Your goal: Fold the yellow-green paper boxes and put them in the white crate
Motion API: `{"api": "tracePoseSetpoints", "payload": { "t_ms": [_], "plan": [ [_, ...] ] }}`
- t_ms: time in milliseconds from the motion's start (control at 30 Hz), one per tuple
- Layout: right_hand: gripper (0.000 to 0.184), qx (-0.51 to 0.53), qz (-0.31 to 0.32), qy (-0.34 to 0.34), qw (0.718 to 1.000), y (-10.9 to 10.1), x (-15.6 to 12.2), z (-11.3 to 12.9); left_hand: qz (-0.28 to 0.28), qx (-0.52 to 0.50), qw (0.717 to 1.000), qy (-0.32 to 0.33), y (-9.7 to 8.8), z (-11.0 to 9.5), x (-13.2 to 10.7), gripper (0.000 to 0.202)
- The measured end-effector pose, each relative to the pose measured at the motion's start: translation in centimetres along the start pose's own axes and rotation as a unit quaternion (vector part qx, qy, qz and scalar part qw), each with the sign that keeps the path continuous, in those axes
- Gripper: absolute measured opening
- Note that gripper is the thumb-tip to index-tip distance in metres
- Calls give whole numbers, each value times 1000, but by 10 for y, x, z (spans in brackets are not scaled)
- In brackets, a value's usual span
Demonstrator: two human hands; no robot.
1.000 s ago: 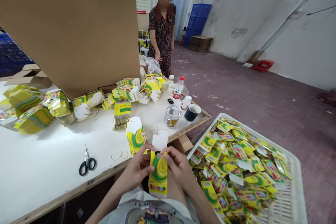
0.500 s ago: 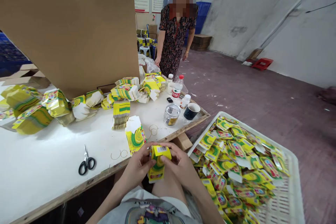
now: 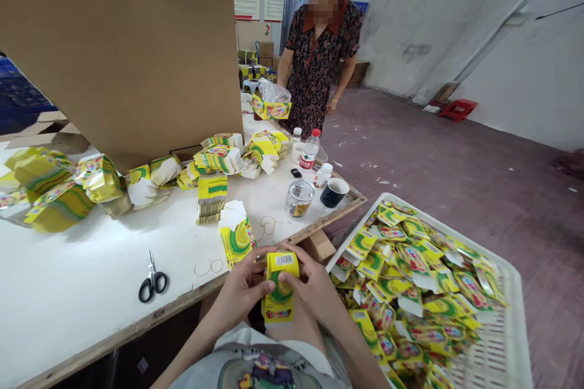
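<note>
Found one yellow-green box (image 3: 279, 292) gripped upright between both hands, over the lap and just off the near edge of the surface (image 3: 91, 292). Noted its top flap folded over, barcode facing up. Recorded the left hand (image 3: 241, 292) curled shut on the box's left side, thumb pressed to the front. Recorded the right hand (image 3: 314, 289) closed likewise on the right side, thumb on the front near the top.

Logged on the surface: scissors (image 3: 152, 279) lying flat, left of the hands; rubber bands (image 3: 207, 267) near the edge; a stack (image 3: 211, 197) of flat cartons further back; a jar (image 3: 298, 199) with a cup (image 3: 334, 192) just beside it, and a bottle (image 3: 310, 151) behind both.

Observed a white crate (image 3: 515, 316) to the right, off the surface, heaped with loose boxes of the same print. Observed a large cardboard (image 3: 123, 61) sheet standing along the far side. Noted another person (image 3: 322, 61) standing at the far end, beside a clear bag (image 3: 272, 103) of yellow packs; could not tell the grip on it.
</note>
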State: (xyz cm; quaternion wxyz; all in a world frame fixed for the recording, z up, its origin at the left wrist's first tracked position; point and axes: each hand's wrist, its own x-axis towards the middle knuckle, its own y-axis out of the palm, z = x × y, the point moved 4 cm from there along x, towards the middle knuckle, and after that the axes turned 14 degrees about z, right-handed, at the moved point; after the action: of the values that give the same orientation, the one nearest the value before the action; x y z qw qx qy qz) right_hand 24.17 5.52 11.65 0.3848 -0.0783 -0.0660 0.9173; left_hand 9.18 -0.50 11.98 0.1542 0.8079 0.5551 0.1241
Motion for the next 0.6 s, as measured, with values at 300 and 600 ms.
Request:
{"api": "tracePoseSetpoints", "payload": {
  "t_ms": [300,600],
  "plan": [
    [26,93,-66,-71,991,3,-1,1,-5,34,999,5,9,4,6,45],
    [20,-241,-186,49,951,-64,-41,2,-181,453,873,-20,-38,11,-14,57]
  ]
}}
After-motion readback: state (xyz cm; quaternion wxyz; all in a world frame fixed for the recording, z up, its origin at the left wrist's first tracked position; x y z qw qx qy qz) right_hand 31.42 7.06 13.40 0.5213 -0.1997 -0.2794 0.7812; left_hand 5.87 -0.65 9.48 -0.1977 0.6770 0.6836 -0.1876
